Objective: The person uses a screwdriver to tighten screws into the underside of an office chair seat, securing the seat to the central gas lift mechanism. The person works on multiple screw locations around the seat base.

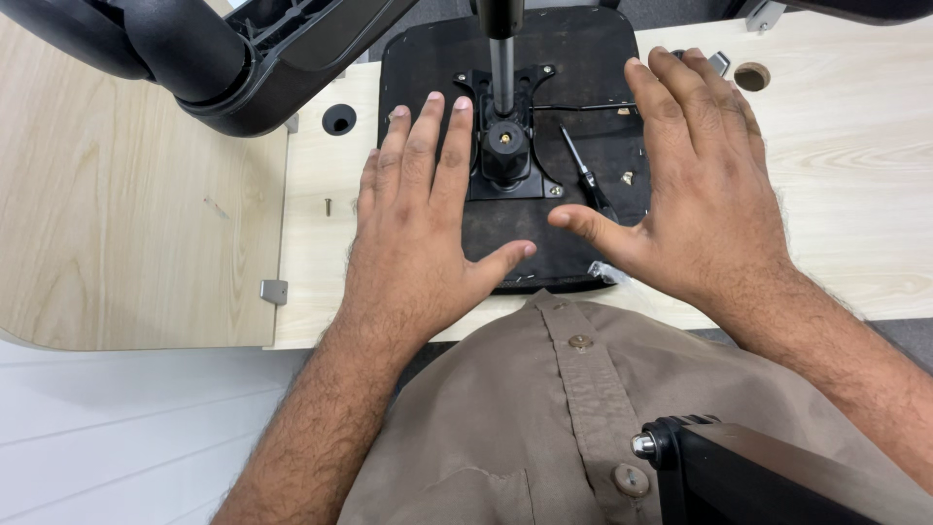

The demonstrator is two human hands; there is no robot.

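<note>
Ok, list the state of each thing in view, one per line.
Left hand: open, flat on the seat base.
Right hand: open, flat on the seat base.
Seat base: upside down on the table.
Screwdriver: lying loose on the base.
Screw: loose on the table.

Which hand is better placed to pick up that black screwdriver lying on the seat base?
Probably the right hand: the screwdriver lies just beside its thumb. The left hand rests flat on the seat base, across the metal post.
</note>
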